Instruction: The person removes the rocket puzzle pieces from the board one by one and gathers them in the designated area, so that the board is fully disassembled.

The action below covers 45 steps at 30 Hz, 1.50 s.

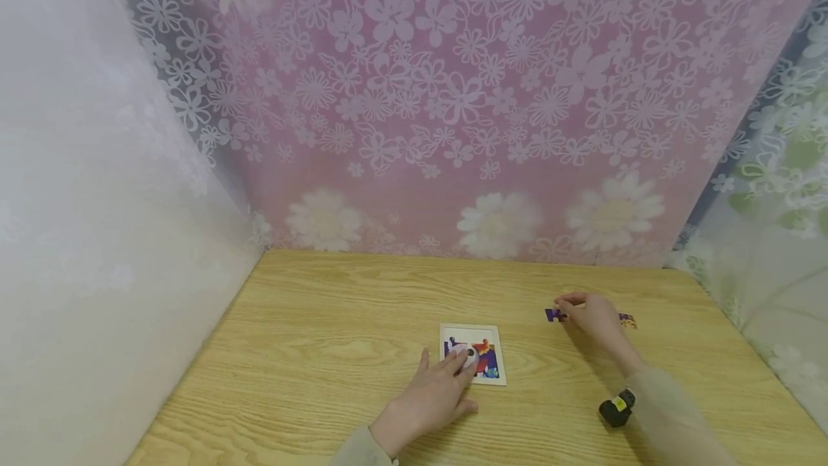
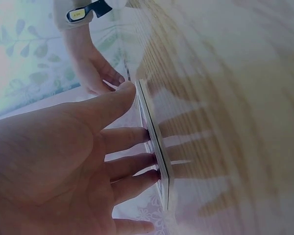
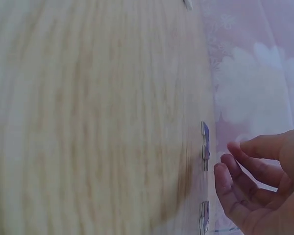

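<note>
In the head view a small jigsaw puzzle lies in a white frame [image 1: 501, 374] on the table. Its lower part carries colourful pieces, while bare white shows along the top. My left hand [image 1: 430, 394] rests on it with extended fingers; in the left wrist view the fingertips touch the top of the frame [image 2: 154, 142]. To the right, my right hand [image 1: 591, 318] hovers over loose puzzle pieces. One purple piece [image 1: 553, 315] shows left of the fingers, an orange and purple one [image 1: 627, 320] beyond the hand. In the right wrist view the fingers bend loosely, with nothing visible between them.
The wood-grain table [image 1: 323, 336] meets a pink flowered backdrop [image 1: 453, 128] at its far edge. A pale sheet [image 1: 97, 200] rises on the left, a leaf-patterned one [image 1: 783, 250] on the right. A black camera [image 1: 617, 408] sits at the right wrist.
</note>
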Each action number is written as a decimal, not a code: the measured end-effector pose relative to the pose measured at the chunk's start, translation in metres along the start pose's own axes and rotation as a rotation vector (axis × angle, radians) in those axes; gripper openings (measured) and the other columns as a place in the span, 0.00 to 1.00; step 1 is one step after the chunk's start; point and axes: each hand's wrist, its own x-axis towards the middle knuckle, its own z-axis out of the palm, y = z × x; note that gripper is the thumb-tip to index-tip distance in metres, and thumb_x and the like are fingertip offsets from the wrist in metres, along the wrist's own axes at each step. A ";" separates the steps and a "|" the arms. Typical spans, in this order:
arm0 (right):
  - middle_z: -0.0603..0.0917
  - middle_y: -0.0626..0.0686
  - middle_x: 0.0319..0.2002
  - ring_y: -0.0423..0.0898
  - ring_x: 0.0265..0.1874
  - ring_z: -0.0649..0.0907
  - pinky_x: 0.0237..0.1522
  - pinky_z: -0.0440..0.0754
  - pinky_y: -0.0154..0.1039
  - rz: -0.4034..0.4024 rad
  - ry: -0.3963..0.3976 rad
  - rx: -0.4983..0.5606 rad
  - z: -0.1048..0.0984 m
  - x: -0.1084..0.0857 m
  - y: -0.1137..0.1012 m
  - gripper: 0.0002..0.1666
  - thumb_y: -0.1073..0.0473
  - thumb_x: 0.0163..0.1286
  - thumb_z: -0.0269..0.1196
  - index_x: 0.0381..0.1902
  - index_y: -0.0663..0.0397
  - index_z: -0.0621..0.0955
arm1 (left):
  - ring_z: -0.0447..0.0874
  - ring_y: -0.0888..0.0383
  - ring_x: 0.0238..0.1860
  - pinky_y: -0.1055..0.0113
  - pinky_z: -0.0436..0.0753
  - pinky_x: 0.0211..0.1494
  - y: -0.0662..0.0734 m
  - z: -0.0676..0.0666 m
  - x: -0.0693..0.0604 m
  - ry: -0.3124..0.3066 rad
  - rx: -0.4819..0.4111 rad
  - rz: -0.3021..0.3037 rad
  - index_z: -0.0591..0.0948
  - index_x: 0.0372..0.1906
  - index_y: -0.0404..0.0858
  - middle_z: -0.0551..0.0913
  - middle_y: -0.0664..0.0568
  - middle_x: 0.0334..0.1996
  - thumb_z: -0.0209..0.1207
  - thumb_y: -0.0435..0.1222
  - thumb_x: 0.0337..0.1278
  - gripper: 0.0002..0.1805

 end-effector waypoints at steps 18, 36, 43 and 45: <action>0.87 0.65 0.49 0.53 0.39 0.89 0.32 0.85 0.39 -0.094 0.015 0.133 0.014 -0.022 -0.030 0.18 0.55 0.78 0.59 0.55 0.61 0.85 | 0.66 0.51 0.74 0.36 0.63 0.73 -0.002 0.000 0.002 0.070 -0.003 0.001 0.69 0.75 0.47 0.68 0.49 0.74 0.56 0.56 0.70 0.34; 0.89 0.56 0.47 0.51 0.42 0.87 0.41 0.86 0.43 -0.218 -0.060 0.107 0.041 -0.031 -0.066 0.14 0.55 0.76 0.61 0.52 0.55 0.87 | 0.60 0.50 0.78 0.35 0.63 0.73 0.004 0.004 0.001 0.053 0.026 0.051 0.68 0.76 0.50 0.63 0.51 0.77 0.48 0.61 0.71 0.35; 0.89 0.54 0.49 0.53 0.46 0.86 0.46 0.85 0.52 -0.228 -0.105 0.086 0.050 -0.037 -0.078 0.14 0.54 0.76 0.61 0.51 0.52 0.88 | 0.62 0.51 0.77 0.34 0.61 0.73 0.007 0.002 0.000 0.010 0.011 0.046 0.69 0.76 0.49 0.62 0.51 0.77 0.49 0.60 0.71 0.35; 0.89 0.54 0.48 0.53 0.46 0.86 0.46 0.85 0.52 -0.225 -0.116 0.095 0.053 -0.038 -0.081 0.13 0.55 0.76 0.61 0.51 0.52 0.88 | 0.61 0.52 0.77 0.34 0.60 0.73 0.007 0.003 0.000 0.007 0.009 0.042 0.68 0.76 0.49 0.62 0.52 0.78 0.49 0.60 0.71 0.35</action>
